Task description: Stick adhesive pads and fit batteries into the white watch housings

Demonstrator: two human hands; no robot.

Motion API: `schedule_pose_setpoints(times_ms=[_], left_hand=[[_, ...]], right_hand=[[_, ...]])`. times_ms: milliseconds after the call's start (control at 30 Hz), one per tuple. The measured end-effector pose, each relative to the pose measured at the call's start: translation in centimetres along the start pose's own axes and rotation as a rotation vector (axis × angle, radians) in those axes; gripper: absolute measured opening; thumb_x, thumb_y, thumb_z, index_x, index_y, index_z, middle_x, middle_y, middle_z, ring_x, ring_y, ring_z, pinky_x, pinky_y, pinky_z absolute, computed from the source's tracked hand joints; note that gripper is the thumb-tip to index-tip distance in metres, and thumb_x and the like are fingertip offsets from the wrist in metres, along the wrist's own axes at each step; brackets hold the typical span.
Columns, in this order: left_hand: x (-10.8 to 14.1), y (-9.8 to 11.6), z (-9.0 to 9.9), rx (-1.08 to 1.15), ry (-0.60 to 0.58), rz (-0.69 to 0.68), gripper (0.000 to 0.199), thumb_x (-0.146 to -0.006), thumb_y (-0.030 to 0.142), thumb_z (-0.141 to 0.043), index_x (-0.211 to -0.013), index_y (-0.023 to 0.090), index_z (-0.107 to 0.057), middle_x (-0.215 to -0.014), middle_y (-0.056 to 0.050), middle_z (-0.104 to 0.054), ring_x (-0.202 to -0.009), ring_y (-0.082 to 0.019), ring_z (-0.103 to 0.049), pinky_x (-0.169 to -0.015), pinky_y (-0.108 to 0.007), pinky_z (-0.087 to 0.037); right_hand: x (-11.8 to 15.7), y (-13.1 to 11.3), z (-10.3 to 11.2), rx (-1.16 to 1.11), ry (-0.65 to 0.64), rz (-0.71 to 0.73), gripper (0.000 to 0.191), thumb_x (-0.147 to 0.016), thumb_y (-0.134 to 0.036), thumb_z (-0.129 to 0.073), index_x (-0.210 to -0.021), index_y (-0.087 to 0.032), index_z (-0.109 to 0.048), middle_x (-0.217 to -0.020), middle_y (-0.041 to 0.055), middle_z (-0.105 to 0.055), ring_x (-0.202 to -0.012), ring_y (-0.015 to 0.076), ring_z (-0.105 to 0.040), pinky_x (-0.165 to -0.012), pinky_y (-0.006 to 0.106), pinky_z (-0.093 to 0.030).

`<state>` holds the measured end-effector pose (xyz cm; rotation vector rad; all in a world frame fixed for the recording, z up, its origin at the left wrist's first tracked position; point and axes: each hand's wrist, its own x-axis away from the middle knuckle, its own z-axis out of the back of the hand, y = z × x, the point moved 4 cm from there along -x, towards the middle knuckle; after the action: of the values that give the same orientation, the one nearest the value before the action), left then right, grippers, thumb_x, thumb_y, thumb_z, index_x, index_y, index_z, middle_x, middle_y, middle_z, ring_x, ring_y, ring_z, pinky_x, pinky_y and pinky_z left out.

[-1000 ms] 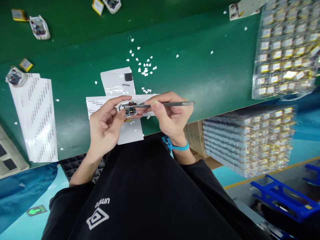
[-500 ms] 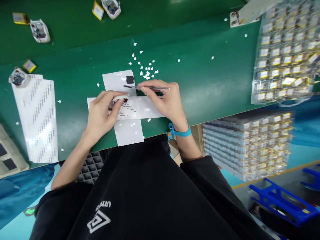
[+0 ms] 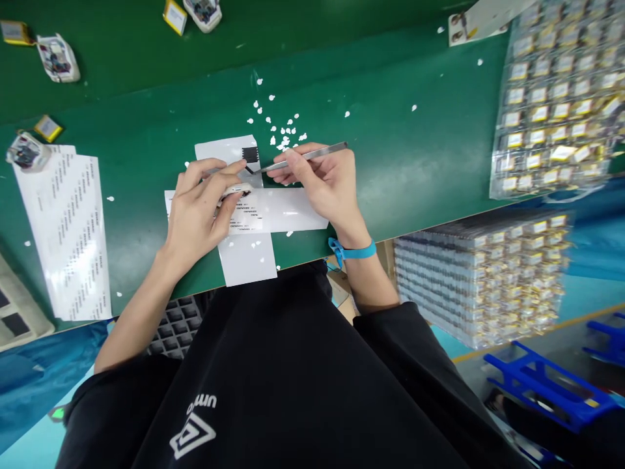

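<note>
My left hand point(image 3: 198, 212) is closed around a small white device housing point(image 3: 236, 189), most of it hidden by the fingers. In my right hand point(image 3: 327, 185) are metal tweezers point(image 3: 319, 152), pointing left. At their tip is a thin black strip point(image 3: 249, 170), and my left index fingertip is at its upper end. Just above lies a block of black strips point(image 3: 250, 154) on a white backing sheet point(image 3: 215, 150). Beneath the housing, a sheet with printed labels point(image 3: 249, 218) lies across the white sheets.
Small white stickers point(image 3: 286, 140) are scattered beyond my hands. Printed label sheets point(image 3: 68, 234) lie at left, with opened white housings point(image 3: 57, 58) and yellow-edged batteries point(image 3: 174, 16) farther back. Trays of batteries point(image 3: 547, 111) stand at right; stacked trays point(image 3: 478, 273) sit below the table edge.
The tweezers have turned, their back end rising, and the black strip now slants. My left index finger has stretched out to the strip. The view has shifted slightly.
</note>
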<state>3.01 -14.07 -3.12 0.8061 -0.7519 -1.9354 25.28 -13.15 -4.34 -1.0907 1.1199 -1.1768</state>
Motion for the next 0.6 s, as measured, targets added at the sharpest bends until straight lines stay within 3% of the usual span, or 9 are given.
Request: schedule_pose_setpoints(times_ms=[133,367,500,600], left_hand=[[0.1,0.2,-0.3,-0.051,-0.082,-0.048,0.014,-0.101,0.030,-0.063,-0.110,0.027,-0.074,-0.135,-0.005,-0.077,-0.137,-0.037,-0.062,-0.114,-0.059,-0.046],[-0.1,0.1,-1.1,-0.040,-0.124,-0.041,0.013,-0.101,0.029,-0.063,-0.112,0.027,-0.071,-0.131,-0.008,-0.078,-0.144,-0.038,-0.058,-0.118,-0.060,-0.040],[-0.2,-0.1,-1.1,-0.047,-0.123,-0.026,0.015,-0.104,0.035,-0.061,-0.115,0.028,-0.069,-0.128,-0.009,-0.079,-0.148,-0.038,-0.054,-0.121,-0.062,-0.036],[-0.1,-0.3,-1.2,0.009,-0.132,-0.004,0.016,-0.105,0.042,-0.062,-0.112,0.029,-0.068,-0.130,-0.007,-0.078,-0.151,-0.036,-0.051,-0.124,-0.063,-0.032]], right_hand=[[-0.2,0.7,0.3,-0.048,-0.033,-0.103,0.047,-0.095,-0.068,-0.069,-0.093,-0.022,-0.079,-0.081,0.0020,-0.081,-0.076,0.0152,-0.081,-0.071,0.026,-0.069],[-0.4,1.4,0.2,-0.061,-0.020,-0.156,0.047,-0.095,-0.067,-0.070,-0.091,-0.020,-0.078,-0.083,0.0043,-0.083,-0.072,0.0141,-0.080,-0.066,0.024,-0.068],[0.2,0.7,0.8,-0.041,0.068,-0.085,0.042,-0.098,-0.064,-0.069,-0.091,-0.024,-0.078,-0.081,0.0004,-0.082,-0.072,0.0143,-0.080,-0.068,0.026,-0.069],[1.1,-0.7,1.0,0.035,0.092,0.031,0.033,-0.103,-0.054,-0.067,-0.094,-0.026,-0.080,-0.092,0.0001,-0.084,-0.081,0.0162,-0.082,-0.074,0.029,-0.069]])
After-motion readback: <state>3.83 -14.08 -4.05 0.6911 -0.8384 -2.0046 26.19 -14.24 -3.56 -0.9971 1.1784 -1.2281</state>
